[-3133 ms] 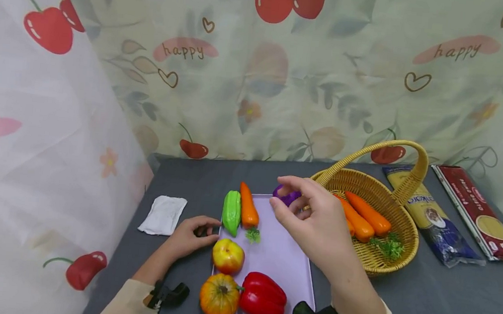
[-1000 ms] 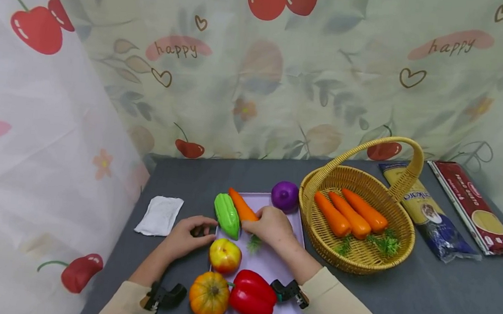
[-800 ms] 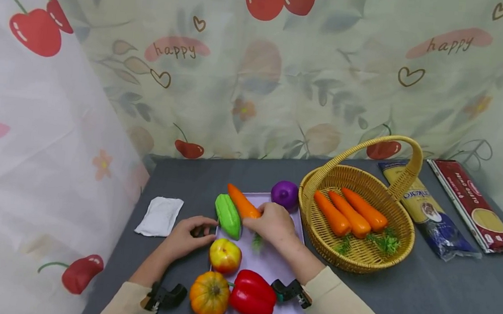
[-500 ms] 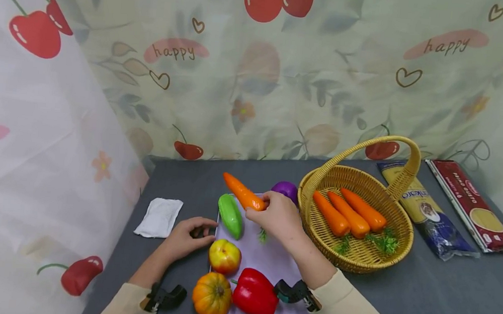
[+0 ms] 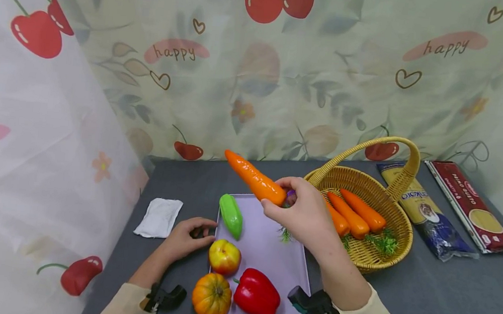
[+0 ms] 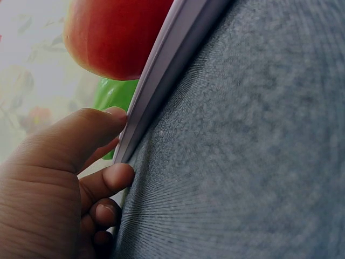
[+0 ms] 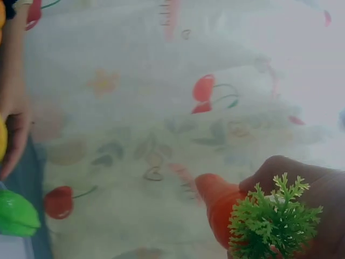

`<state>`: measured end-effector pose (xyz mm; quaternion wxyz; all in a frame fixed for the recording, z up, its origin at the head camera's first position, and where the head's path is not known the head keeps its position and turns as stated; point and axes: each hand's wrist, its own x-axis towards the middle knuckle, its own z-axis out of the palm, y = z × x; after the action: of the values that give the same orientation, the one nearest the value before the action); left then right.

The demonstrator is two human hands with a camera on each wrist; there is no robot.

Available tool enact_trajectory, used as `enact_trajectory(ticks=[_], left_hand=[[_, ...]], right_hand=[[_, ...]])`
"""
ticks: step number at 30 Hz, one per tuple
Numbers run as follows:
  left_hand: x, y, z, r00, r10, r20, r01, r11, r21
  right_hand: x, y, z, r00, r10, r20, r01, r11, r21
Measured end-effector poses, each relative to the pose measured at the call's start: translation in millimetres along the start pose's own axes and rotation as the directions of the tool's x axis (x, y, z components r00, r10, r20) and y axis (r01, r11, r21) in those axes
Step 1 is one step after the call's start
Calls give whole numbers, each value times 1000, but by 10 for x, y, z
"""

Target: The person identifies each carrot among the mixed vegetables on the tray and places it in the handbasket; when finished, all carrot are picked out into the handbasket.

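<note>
My right hand (image 5: 307,214) pinches an orange carrot (image 5: 254,177) near its leafy end, above the far part of the lilac tray (image 5: 269,258). The carrot's tip points to the far left. Close up in the right wrist view are its green leaves (image 7: 272,221). My left hand (image 5: 188,236) rests at the tray's left edge, fingers loosely bent, fingertips touching the rim (image 6: 143,97). On the tray's left side lie a green vegetable (image 5: 231,216) and a yellow-and-red fruit (image 5: 225,256). A small pumpkin (image 5: 212,296) and a red bell pepper (image 5: 257,294) sit at the near end.
A wicker basket (image 5: 402,205) with a tall handle holds three carrots (image 5: 353,221), right of the tray. A purple round vegetable (image 5: 290,196) is mostly hidden behind my right hand. Two pasta packs (image 5: 476,209) lie far right, a white cloth (image 5: 158,217) left.
The right hand has reached from above the tray to the carrot, taken hold of it beside the green vegetable, and lifted it up and rightward. The left hand stays at the tray's edge.
</note>
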<state>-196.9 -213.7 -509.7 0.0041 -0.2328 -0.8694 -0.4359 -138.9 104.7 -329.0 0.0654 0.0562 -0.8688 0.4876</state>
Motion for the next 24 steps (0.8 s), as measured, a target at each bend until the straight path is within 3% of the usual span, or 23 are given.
enact_trajectory(ticks=[11,21,24], left_hand=[[15,-75,-14,1000,-3,19,3,1000,-13],[14,-70,-17,999,-26,29,27,1000,-4],[13,-73,-11,1000,-10,27,10,1000,-8]], right_hand=[[-331,-121,-603,998,-19,-57,20,1000,17],[-490,29,-1068,994,-69,-90,66,997,-34],[-527,104,-1189,991,-94,-100,87,994,-71]])
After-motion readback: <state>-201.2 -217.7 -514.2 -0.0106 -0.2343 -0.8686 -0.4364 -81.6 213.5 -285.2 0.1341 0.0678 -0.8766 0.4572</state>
